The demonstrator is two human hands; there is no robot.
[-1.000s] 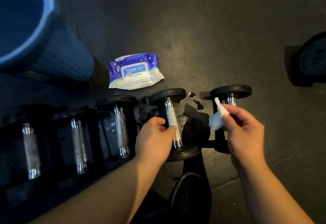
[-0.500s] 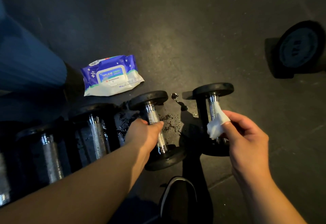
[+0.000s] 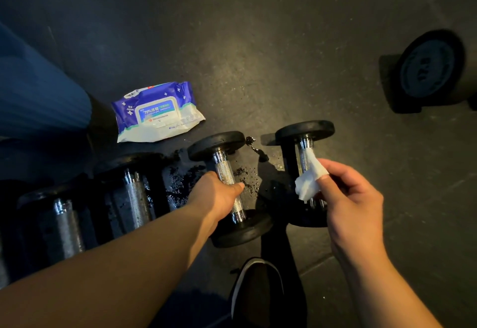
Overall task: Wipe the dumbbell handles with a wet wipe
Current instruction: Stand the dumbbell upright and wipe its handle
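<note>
The left hand (image 3: 216,196) keeps its grip curled round the knurled handle (image 3: 227,180) of one dumbbell (image 3: 228,188), as half a second ago. The right hand (image 3: 353,198) pinches the crumpled wipe (image 3: 309,180) between thumb and fingers; the wipe still lies over the handle of the right dumbbell (image 3: 304,131), at much the same spot as before. Both dumbbells lie on the floor (image 3: 258,56), close together, with dark specks between them. More dumbbells (image 3: 134,193) line up to the left. The wipes pack (image 3: 157,113) lies just beyond, beside a blue bin (image 3: 38,100). A shoe (image 3: 255,284) shows below.
</note>
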